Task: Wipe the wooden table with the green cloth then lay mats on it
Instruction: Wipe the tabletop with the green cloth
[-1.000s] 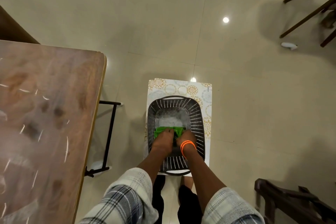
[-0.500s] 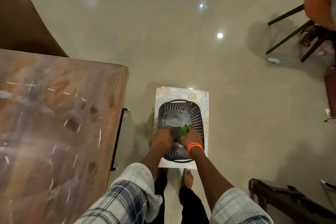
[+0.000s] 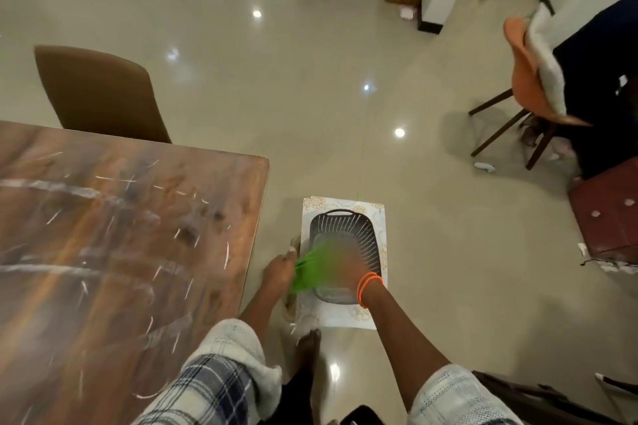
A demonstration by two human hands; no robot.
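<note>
From the head view, I see the green cloth (image 3: 312, 269) hanging over the near left corner of the dark plastic basket (image 3: 359, 238), which sits on a patterned mat (image 3: 378, 217) on the floor beside the wooden table (image 3: 114, 238). My left hand (image 3: 279, 272) pinches the cloth's left edge. My right hand (image 3: 347, 274) is smeared by motion blur, so I cannot tell how its fingers lie, though it sits right at the cloth. I judge the cloth light, soft and limp: it will sag and bunch, so gathering it into a wad in one palm should suit wiping. The table shows pale streaks and scuffs. I can read no writing or labels anywhere.
</note>
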